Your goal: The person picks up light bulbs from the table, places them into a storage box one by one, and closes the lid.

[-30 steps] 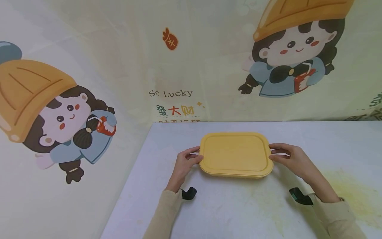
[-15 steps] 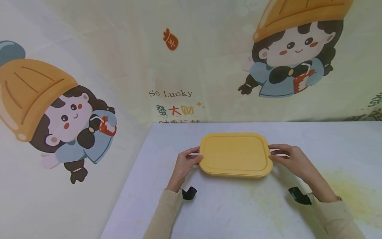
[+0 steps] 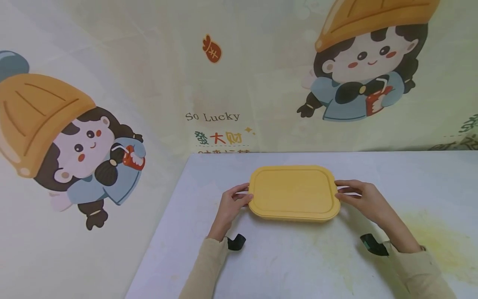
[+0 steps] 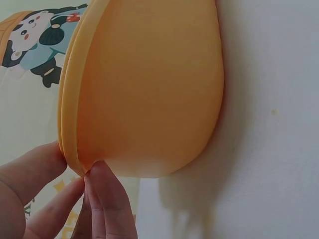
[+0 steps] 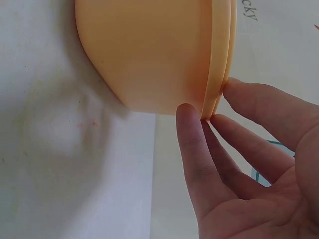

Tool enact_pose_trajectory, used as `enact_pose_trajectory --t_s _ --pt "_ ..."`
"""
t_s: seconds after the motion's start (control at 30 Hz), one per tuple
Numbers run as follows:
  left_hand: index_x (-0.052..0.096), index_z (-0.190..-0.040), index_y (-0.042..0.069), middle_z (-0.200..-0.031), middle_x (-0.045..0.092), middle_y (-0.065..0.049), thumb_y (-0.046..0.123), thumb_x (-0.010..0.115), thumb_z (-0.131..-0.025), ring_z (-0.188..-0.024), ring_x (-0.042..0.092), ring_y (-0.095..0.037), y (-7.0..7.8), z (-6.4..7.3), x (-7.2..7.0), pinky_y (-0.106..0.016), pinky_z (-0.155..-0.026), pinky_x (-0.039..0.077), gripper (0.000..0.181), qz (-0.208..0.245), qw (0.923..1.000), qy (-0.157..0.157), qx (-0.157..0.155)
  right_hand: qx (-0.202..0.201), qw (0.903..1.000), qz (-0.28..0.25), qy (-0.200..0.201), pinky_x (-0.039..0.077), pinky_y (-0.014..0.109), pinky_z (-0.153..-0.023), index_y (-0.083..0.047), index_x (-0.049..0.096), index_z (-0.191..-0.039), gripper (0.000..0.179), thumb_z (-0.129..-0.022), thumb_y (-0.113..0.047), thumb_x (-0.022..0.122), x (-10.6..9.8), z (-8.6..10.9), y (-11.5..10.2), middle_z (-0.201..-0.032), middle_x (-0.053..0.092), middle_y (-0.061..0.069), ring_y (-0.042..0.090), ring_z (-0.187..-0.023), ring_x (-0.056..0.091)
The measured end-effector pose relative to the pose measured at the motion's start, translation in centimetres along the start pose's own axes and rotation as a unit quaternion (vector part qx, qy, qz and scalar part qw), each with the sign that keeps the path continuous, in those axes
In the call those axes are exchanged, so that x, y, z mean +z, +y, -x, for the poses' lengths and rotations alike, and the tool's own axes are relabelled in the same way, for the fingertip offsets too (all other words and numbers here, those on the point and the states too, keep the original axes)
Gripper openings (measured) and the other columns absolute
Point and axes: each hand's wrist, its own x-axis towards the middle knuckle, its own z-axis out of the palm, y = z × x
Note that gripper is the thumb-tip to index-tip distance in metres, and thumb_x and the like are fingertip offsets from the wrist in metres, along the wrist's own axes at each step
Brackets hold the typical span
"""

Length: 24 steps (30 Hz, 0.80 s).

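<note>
A yellow rectangular storage box (image 4: 149, 89) with rounded corners stands on the white table, its flat yellow lid (image 3: 293, 192) on top. At the box's left end, my left hand (image 3: 229, 207) pinches the rim; in the left wrist view its thumb (image 4: 37, 167) is at the lid's edge and a fingertip (image 4: 102, 174) lies under the lip. Opposite, my right hand (image 3: 367, 201) grips the right end, thumb (image 5: 249, 92) at the lid edge and one finger (image 5: 192, 134) against the side wall below the rim. What is inside the box is hidden by the lid.
The white table (image 3: 291, 261) has faint yellow stains on the right. Behind and to the left hangs a pale printed backdrop (image 3: 157, 62) with cartoon figures and lettering. A black camera mount (image 3: 237, 242) sticks out at the left wrist, another mount (image 3: 373, 245) at the right.
</note>
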Motion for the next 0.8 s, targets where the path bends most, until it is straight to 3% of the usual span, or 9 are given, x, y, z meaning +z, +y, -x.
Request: enact_pose_trajectory --t_s 0.13,0.3,0.4,0.63,0.7,0.8 --pt "0.061 -0.133 0.002 -0.125 0.061 -0.016 0.006 0.073 -0.089 -0.096 0.065 -0.014 0.1 0.1 -0.2 -0.032 -0.08 0.059 0.046 0.003 1.0 0.001 0.002 -0.015 0.9999 0.001 0.007 0.049 0.007 -0.077 0.007 0.06 -0.129 0.044 -0.092 -0.013 0.072 0.2 -0.1 0.1 -0.121 0.065 0.026 0.0 -0.097 0.065" --pt "0.063 -0.131 0.005 -0.124 0.062 -0.016 0.008 0.074 -0.089 -0.096 0.065 -0.015 -1.2 -0.8 -0.2 -0.03 -0.077 0.059 0.044 0.0 0.9997 0.017 0.018 -0.027 0.9996 0.009 0.008 0.05 0.007 -0.078 0.008 0.059 -0.129 0.043 -0.092 -0.012 0.071 0.2 -0.1 0.1 -0.121 0.065 0.027 0.024 -0.102 0.068" --pt "0.067 -0.128 0.011 -0.122 0.064 -0.012 0.013 0.075 -0.089 -0.099 0.065 -0.017 -2.2 -1.3 -0.2 -0.03 -0.078 0.059 0.04 -0.028 0.9981 0.046 0.029 -0.024 0.9996 0.015 0.005 0.05 0.007 -0.079 0.007 0.057 -0.131 0.045 -0.094 -0.016 0.069 0.2 0.2 -0.2 -0.124 0.063 0.026 0.032 -0.106 0.066" --pt "0.069 -0.123 0.013 -0.12 0.067 -0.006 0.015 0.075 -0.089 -0.108 0.064 -0.022 -1.2 -0.7 0.0 -0.035 -0.091 0.055 0.035 -0.094 0.9876 0.092 0.085 -0.067 0.9957 0.048 0.041 0.05 0.01 -0.084 0.003 0.054 -0.134 0.048 -0.094 -0.018 0.07 0.1 1.1 -1.4 -0.128 0.057 0.024 0.04 -0.111 0.059" --pt "0.069 -0.124 0.012 -0.121 0.067 -0.006 0.015 0.075 -0.089 -0.109 0.064 -0.023 -0.8 -0.5 0.1 -0.038 -0.094 0.054 0.036 -0.103 0.9845 0.096 0.104 -0.077 0.994 0.063 0.046 0.053 0.021 -0.088 0.002 0.053 -0.136 0.05 -0.094 -0.019 0.07 0.0 1.3 -1.9 -0.13 0.055 0.023 0.042 -0.111 0.058" --pt "0.067 -0.125 0.009 -0.121 0.066 -0.007 0.017 0.076 -0.089 -0.11 0.063 -0.023 -0.1 -0.1 0.4 -0.042 -0.096 0.053 0.038 -0.124 0.9784 0.093 0.137 -0.083 0.991 0.089 0.055 0.051 0.048 -0.09 0.0 0.051 -0.138 0.052 -0.094 -0.02 0.07 0.0 1.7 -2.8 -0.134 0.052 0.022 0.043 -0.111 0.057"
